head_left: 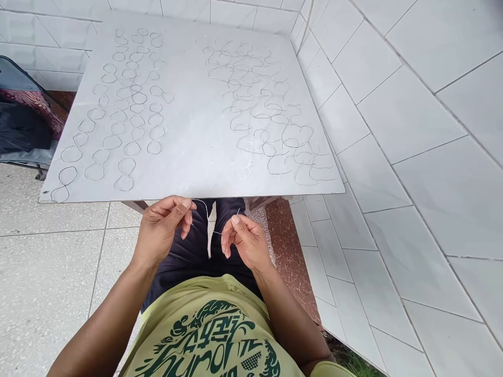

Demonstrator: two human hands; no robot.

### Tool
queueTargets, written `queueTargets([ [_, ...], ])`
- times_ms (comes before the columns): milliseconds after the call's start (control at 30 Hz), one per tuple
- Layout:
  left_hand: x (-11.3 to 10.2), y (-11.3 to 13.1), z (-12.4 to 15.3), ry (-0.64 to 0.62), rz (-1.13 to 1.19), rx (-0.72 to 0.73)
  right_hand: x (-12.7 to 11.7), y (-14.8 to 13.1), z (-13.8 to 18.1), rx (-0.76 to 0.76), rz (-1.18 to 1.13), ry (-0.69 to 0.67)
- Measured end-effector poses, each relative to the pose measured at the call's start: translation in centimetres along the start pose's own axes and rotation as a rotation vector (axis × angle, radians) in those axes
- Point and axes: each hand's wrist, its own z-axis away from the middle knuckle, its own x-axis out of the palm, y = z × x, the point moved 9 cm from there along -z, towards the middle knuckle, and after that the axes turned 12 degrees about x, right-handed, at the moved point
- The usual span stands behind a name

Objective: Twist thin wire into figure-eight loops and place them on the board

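My left hand point(165, 225) and my right hand point(243, 241) are held close together just below the near edge of a grey board point(192, 131). Both pinch a short piece of thin silver wire point(207, 215) that curves between them, one end in each hand's fingertips. On the board's left side lie rows of finished figure-eight wire loops point(126, 110). On its right side lies a looser spread of S-shaped wire pieces point(271, 120), several overlapping.
A white tiled wall point(412, 131) runs along the right, close to the board's edge. Dark bags point(23, 120) sit on the floor at the far left. Speckled floor tiles point(47, 272) lie beneath my arms.
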Motion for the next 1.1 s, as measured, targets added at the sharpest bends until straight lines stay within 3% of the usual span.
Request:
queueTargets([
  [67, -0.1, 0.3, 0.0, 0.017, -0.030, 0.024, 0.1, -0.1, 0.0, -0.007, -0.001, 0.001],
  [233, 0.5, -0.5, 0.1, -0.035, 0.078, -0.127, 0.1, -0.1, 0.1, -0.020, 0.050, 0.025],
  [467, 0.7, -1.2, 0.2, -0.035, 0.165, -0.184, 0.0, 0.3, 0.1, -0.006, 0.073, 0.039],
  [1100, -1.7, 0.2, -1.7, -0.208, -0.077, -0.196, -0.2, 0.2, -0.1, 0.056, -0.002, 0.023],
])
